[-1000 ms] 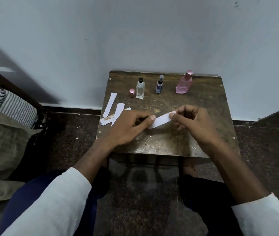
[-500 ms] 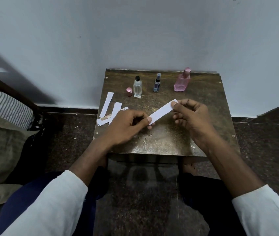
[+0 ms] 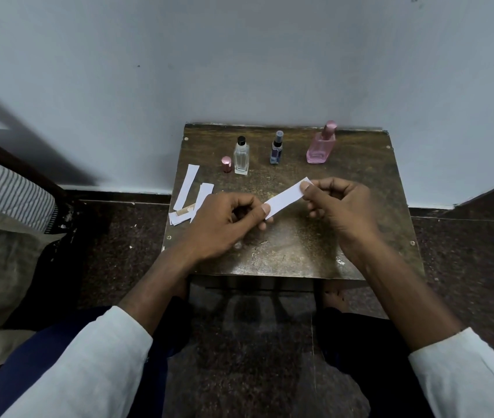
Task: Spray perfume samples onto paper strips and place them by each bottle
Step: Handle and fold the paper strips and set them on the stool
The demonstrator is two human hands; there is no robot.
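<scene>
A worn brown bench (image 3: 294,254) stands against a pale wall (image 3: 239,55), above a dark speckled floor (image 3: 119,236). Two hands in white sleeves meet over its middle. The left hand (image 3: 224,227) pinches the near end of a white paper strip (image 3: 285,199) between thumb and forefinger, and the right hand (image 3: 339,206) pinches the far end, so the strip slants up to the right, seemingly lifted just off the bench top, though the angle makes that hard to judge. Along the back stand three bottles, well apart: a pink bottle (image 3: 319,146) on the right, a clear bottle (image 3: 241,156) with a black top on the left, and a small blue bottle (image 3: 275,149) between them. More loose strips (image 3: 189,188) lie at the left edge, partly hidden under the left hand. A small pink cap (image 3: 226,164) stands just beside the clear bottle.
</scene>
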